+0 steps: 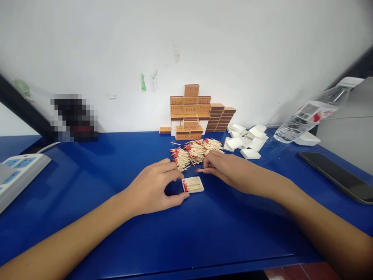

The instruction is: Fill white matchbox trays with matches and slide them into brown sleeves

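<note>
The matchbox tray (192,184) lies flat near the middle of the blue counter (186,241), about halfway between the front edge and the back edge. It is a small, shallow white card drawer, open on top. It holds a thin layer of matches lying side by side, pale sticks with their red heads all at the tray's left end. It is only partly filled, and some white floor shows.

The left hand (154,186) rests on the counter at the tray's left end. Its thumb and forefinger are spread into a C and close on that end, the thumb tip at the near corner and the forefinger tip at the far corner. The other fingers are curled behind.

The right hand (225,169) lies palm down just behind and to the right of the tray. Its fingers are drawn together with the tips pressed onto a loose match (199,170), whose red head pokes out to the left.

Just beyond both hands is a heap of matches (195,151), lying criss-cross. Against the wall at the back edge stand stacked orange matchboxes (190,111). Empty white trays (247,142) are scattered to the right of them.

A plastic water bottle (305,116) lies further right, and a dark phone (335,175) lies near the right edge. A power strip (17,171) sits at the left edge.
</note>
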A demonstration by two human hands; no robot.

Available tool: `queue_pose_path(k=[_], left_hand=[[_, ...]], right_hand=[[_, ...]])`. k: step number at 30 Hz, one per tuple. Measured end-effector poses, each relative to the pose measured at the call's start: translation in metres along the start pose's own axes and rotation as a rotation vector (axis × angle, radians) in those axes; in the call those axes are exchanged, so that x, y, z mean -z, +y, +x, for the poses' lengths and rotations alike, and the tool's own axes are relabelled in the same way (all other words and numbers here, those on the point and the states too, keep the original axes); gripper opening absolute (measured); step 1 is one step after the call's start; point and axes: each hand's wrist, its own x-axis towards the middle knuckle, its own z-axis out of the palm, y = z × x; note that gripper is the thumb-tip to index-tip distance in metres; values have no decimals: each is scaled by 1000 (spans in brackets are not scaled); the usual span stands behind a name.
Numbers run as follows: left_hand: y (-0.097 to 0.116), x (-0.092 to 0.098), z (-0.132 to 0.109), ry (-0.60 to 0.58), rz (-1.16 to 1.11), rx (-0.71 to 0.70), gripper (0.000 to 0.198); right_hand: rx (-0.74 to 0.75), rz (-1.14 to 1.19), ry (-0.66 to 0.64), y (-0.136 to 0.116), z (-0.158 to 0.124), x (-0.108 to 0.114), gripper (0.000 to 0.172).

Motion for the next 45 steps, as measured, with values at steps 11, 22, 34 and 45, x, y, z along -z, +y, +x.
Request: queue_pose_path(k=[11, 22, 34, 45], left_hand=[[1, 0, 1, 4, -11, -21, 22], [3, -1, 0, 29, -90, 3, 20], [1, 2, 1, 69, -43, -30, 20], [-2, 0, 0, 50, -9, -48, 23]], right_hand=[[140, -21, -16, -31, -5, -15, 10], [37, -141, 298, 2, 6, 1, 16], [5, -137, 129, 22, 3, 14, 13], [-72, -181, 42, 31, 7, 12, 18]])
